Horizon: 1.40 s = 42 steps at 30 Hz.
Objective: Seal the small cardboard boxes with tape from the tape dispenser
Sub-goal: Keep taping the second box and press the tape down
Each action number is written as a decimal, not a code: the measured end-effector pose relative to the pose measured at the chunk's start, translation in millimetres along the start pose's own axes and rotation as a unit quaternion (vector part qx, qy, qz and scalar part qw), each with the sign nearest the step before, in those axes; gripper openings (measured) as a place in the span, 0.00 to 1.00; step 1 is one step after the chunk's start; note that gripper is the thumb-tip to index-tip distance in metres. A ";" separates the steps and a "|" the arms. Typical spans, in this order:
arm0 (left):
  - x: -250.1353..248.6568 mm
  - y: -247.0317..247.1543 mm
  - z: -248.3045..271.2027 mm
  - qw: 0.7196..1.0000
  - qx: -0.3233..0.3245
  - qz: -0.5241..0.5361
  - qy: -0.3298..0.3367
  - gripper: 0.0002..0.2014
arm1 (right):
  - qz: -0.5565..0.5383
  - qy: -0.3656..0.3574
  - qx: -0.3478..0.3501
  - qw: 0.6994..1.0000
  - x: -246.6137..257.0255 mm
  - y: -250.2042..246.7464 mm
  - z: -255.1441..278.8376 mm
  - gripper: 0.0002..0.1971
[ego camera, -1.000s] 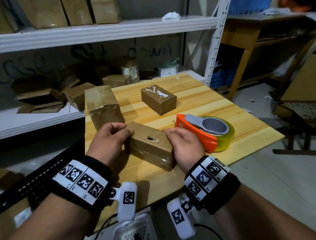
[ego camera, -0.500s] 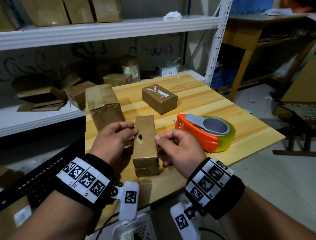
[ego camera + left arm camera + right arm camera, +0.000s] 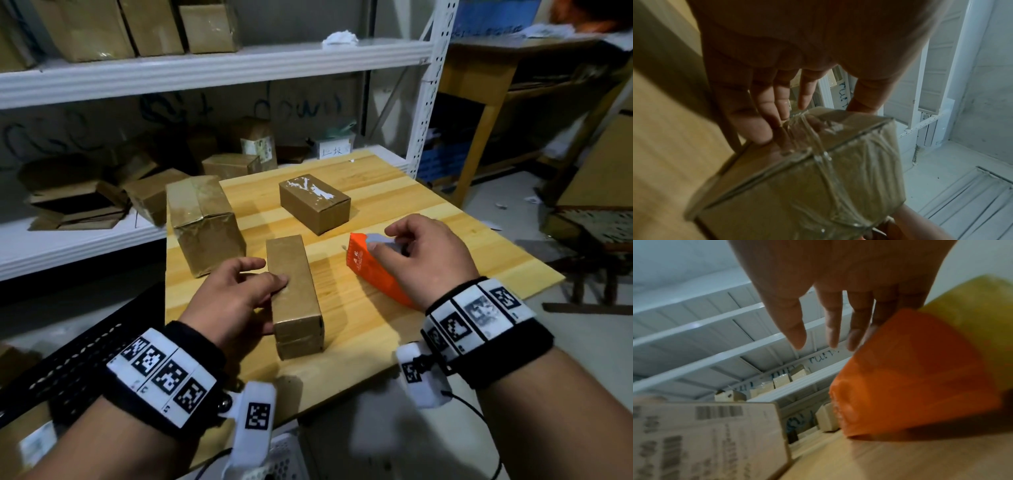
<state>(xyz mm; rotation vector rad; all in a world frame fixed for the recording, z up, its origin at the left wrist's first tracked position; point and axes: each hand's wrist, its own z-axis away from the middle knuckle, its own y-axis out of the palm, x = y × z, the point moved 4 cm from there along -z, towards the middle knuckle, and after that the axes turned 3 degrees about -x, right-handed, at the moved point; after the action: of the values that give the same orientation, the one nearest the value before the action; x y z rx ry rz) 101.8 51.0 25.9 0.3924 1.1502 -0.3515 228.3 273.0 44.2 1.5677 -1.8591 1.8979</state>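
Pale planked wood forms the table (image 3: 394,202), on which everything of the task is laid. Largest of the cartons is a tall box wrapped in glossy tape (image 3: 205,226) at the left edge, and behind the work a second brown box with torn white label scraps (image 3: 315,204) is set well apart. A narrow cardboard box (image 3: 294,291) is stood lengthwise near the front edge, its near end crossed by a horizontal seam; in the left wrist view clear, wrinkled tape is seen stretched over its corner (image 3: 818,170). The left hand (image 3: 236,301) is laid against the box's left side, with the thumb resting on its top face and the fingers loosely extended, slightly parted, touching the side rather than clamped round it. To the right, apart from this box, the orange tape dispenser (image 3: 373,270) is largely covered by the right hand (image 3: 428,257), whose fingers are curved down over the grey handle; whether a full grip is closed cannot be told, since the wrist view is blurred and shows the fingers only slightly spread beside the orange body (image 3: 910,369). The yellowish tape roll (image 3: 972,305) is made out only there.
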 end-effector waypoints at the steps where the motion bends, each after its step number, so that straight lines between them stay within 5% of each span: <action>1: 0.4 0.9 -0.1 1.000 0.001 0.002 0.000 0.24 | 0.046 0.002 0.017 0.999 -2.2 0.9 -1.3 0.26; 7: -0.6 -1.9 -1.8 1.000 0.001 -0.016 0.022 0.23 | 0.180 -0.008 0.076 0.981 -3.1 5.1 0.3 0.44; 13: -12.5 -16.8 -5.6 0.990 -0.054 -0.035 0.129 0.19 | 0.228 -0.010 0.081 0.970 -2.5 5.8 3.1 0.26; 20: -31.2 -24.5 0.4 0.974 -0.057 -0.052 0.215 0.12 | -0.013 -0.001 0.001 1.000 8.6 -37.9 -4.8 0.10; 22: -36.6 -22.5 4.7 0.971 -0.042 -0.071 0.223 0.12 | -0.084 -0.025 -0.022 0.996 18.6 -48.5 -1.5 0.12; 26: -41.7 -12.4 14.4 0.981 0.012 -0.057 0.186 0.16 | -0.261 -0.049 0.069 0.962 41.4 -47.1 16.4 0.25; 31: -39.7 7.1 31.2 0.990 0.124 -0.004 0.069 0.34 | -0.299 -0.062 0.158 0.939 52.5 -34.9 26.1 0.27; 42: -30.7 12.8 37.3 0.983 0.173 0.039 0.041 0.21 | -0.241 -0.107 0.153 0.953 59.1 -30.7 30.4 0.32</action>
<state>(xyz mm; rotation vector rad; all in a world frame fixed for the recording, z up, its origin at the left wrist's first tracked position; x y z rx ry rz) 126.6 46.6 69.1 0.7615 1.1512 -0.4715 237.7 223.9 97.6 2.1499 -1.1095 1.8988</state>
